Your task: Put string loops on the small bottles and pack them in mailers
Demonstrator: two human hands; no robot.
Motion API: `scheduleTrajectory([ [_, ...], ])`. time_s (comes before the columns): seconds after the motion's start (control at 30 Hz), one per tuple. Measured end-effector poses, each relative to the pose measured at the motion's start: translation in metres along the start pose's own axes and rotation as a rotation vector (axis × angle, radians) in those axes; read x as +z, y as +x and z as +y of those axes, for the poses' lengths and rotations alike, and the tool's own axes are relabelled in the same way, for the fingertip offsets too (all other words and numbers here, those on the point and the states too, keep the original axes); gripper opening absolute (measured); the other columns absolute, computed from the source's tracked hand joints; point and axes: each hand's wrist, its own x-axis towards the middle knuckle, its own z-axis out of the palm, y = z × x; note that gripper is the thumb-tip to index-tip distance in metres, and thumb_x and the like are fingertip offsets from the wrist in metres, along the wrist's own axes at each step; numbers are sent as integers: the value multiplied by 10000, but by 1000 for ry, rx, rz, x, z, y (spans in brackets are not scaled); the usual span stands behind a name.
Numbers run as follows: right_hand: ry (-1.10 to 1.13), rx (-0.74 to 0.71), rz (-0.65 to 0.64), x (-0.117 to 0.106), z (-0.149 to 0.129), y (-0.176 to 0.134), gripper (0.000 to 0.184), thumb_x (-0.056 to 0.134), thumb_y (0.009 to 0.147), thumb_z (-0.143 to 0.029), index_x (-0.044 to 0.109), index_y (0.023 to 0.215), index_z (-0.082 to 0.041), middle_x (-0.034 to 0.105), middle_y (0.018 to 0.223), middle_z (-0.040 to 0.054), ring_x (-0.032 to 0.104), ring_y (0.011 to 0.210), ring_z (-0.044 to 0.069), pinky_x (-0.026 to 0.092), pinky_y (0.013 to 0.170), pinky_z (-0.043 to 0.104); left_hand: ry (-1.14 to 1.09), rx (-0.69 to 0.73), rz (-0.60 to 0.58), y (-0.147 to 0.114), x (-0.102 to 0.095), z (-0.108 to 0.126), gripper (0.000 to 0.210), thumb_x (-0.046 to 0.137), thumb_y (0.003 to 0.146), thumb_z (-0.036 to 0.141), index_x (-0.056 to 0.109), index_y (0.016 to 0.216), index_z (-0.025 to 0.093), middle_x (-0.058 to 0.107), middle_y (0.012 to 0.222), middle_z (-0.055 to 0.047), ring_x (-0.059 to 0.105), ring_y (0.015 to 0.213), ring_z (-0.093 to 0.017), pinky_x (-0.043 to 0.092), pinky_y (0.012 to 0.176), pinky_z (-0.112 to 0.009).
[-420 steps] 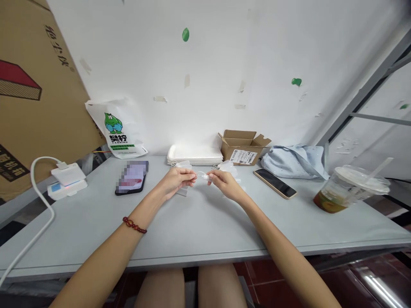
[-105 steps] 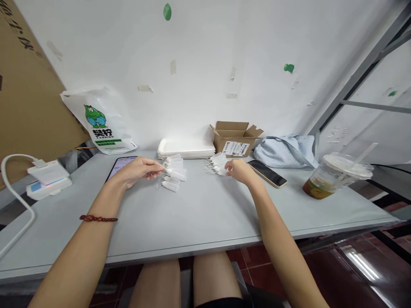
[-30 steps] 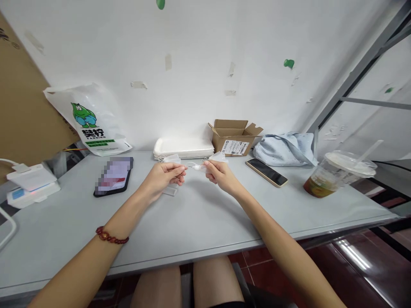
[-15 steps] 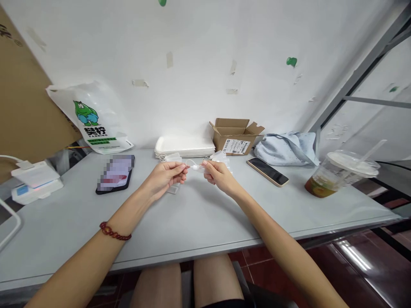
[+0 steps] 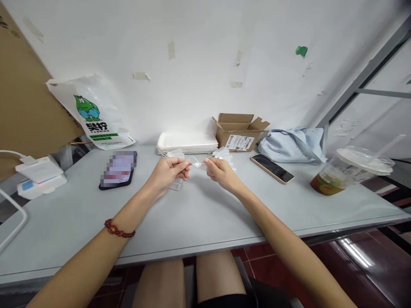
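Observation:
A thin white cord loop with a small white clasp (image 5: 198,164) stretches between my two hands above the table. My left hand (image 5: 170,174) pinches one end of it between thumb and fingertips. At the other end, my right hand (image 5: 221,174) is closed in a pinch; its fingers partly hide what they grip. Behind the left hand lie clear plastic pieces (image 5: 175,153) with thin loops, partly covered by it. More clear plastic pieces with loops (image 5: 222,152) lie just behind the right hand.
Against the wall stand a white stack (image 5: 188,143) and an open cardboard box (image 5: 236,132). A phone (image 5: 272,168), a light blue cloth bag (image 5: 290,145) and a drink cup (image 5: 337,173) are on the right. Leftward are another phone (image 5: 118,169), a plastic bag (image 5: 96,115) and a white device (image 5: 41,176).
The camera view has shifted slightly, so the surroundings appear a little higher and further right. Both hands keep nearly the same pinch on the cord.

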Motion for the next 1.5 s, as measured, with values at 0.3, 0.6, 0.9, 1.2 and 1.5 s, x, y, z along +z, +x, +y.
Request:
scheduleTrajectory([
  [0.3,152,60,55,15,9,-1,434,491,784,-616,386,691,-206,250,513,-95,231,412,49,188,404,218,111,108,118,-8,18,-3,183,601,762,297,624,712,123,593,617,-12,577,503,-127,484,505,-276],
  [0.6,221,84,50,14,-1,2,416,503,784,-598,437,751,-188,239,517,-99,219,421,47,187,412,214,63,59,55,-3,2,6,286,669,716,409,662,786,132,652,725,-45,607,596,-150,500,576,-295],
  [0.9,-65,9,77,-6,12,8,419,411,840,-598,464,897,-187,430,629,-51,387,500,86,329,475,228,349,198,260,11,-30,3,199,636,709,355,636,668,161,573,561,11,489,499,-108,371,503,-231],
  [1.2,-877,-233,393,-55,29,17,124,477,845,-181,581,910,-164,590,863,72,531,784,189,390,707,301,219,118,494,25,-62,-15,198,670,650,349,674,724,165,671,734,-37,550,672,-150,361,492,-208],
  [1.5,-1160,-160,341,-73,47,26,299,481,813,-54,630,1061,-132,589,1083,149,494,1015,271,386,870,370,178,184,681,44,-60,-36,197,653,637,288,718,748,138,725,777,-49,636,803,-196,488,703,-263],
])
